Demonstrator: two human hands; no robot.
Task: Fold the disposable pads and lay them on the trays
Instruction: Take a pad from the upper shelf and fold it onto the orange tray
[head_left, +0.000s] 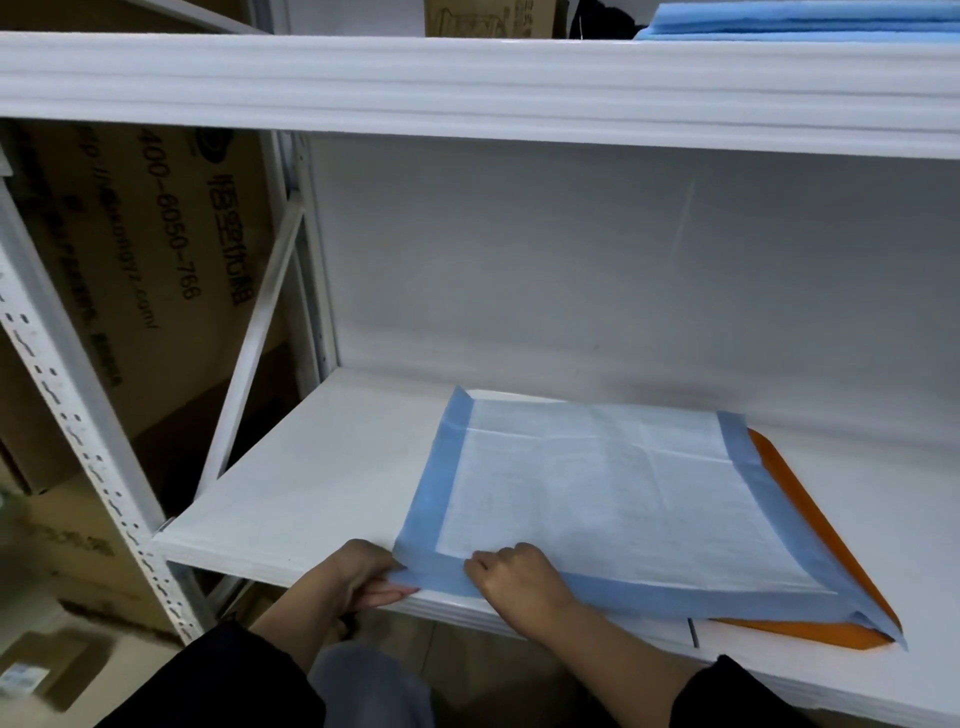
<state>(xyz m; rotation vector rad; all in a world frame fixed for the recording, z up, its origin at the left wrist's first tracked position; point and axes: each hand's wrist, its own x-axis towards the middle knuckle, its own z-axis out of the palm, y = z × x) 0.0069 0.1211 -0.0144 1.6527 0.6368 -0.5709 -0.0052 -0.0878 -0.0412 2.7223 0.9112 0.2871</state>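
A disposable pad (597, 488), white with a blue border, lies spread on the lower white shelf. It covers most of an orange tray (810, 525), whose right rim and front corner show from under it. My left hand (358, 577) grips the pad's near left corner at the shelf's front edge. My right hand (514, 577) pinches the blue front border just to the right of that corner. Both sleeves are black.
The white shelf board (311, 483) stretches out to the left of the pad. An upper shelf beam (467, 88) runs overhead, with a stack of blue pads (810, 21) on it at the top right. Cardboard boxes (140, 249) stand behind the rack at left.
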